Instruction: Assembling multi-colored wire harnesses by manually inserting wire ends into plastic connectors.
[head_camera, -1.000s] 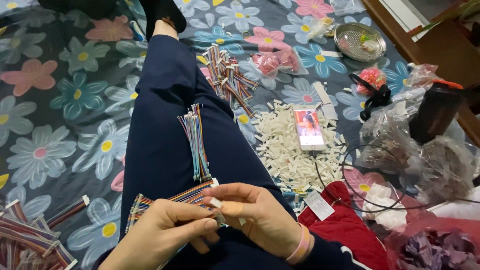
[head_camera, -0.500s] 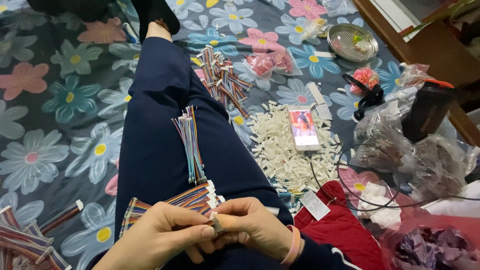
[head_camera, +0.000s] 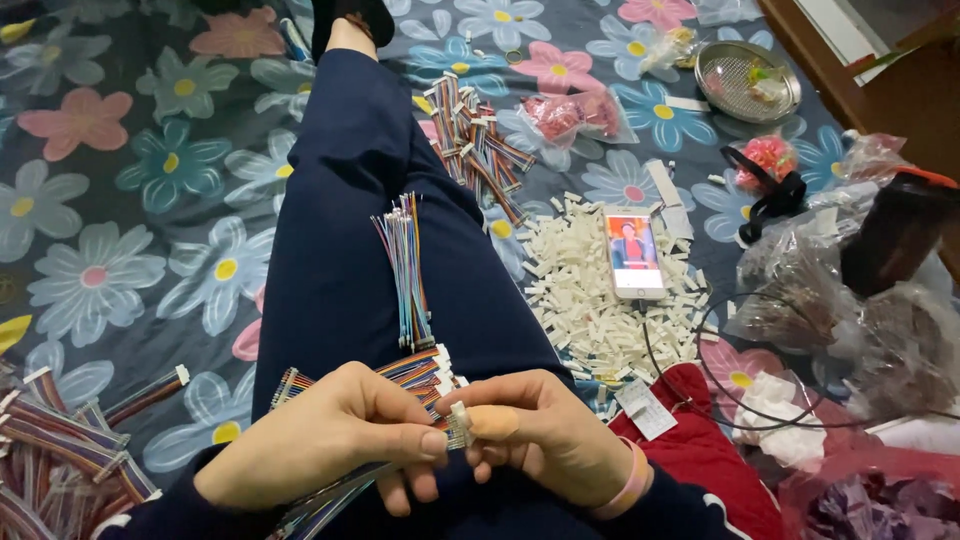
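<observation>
My left hand (head_camera: 325, 445) and my right hand (head_camera: 545, 430) meet over my lap, both pinching a small white connector (head_camera: 459, 424) on the end of a multicoloured ribbon cable (head_camera: 330, 500) that trails down under my left wrist. Just above my fingers, finished ribbon cables (head_camera: 415, 368) with white plugs lie across my thigh. A loose bundle of coloured wires (head_camera: 405, 265) rests higher on my dark blue trouser leg (head_camera: 330, 200). My right thumb wears a tan plaster.
A pile of white plastic connectors (head_camera: 580, 290) lies right of my leg with a phone (head_camera: 634, 252) on top. More ribbon cables (head_camera: 480, 145) lie beyond, others (head_camera: 50, 440) at the lower left. Plastic bags (head_camera: 850, 300), a metal dish (head_camera: 745, 80) and red cloth (head_camera: 700, 450) crowd the right.
My hands have closed together on the connector, and the view has shifted slightly. The wires on my leg have not moved.
</observation>
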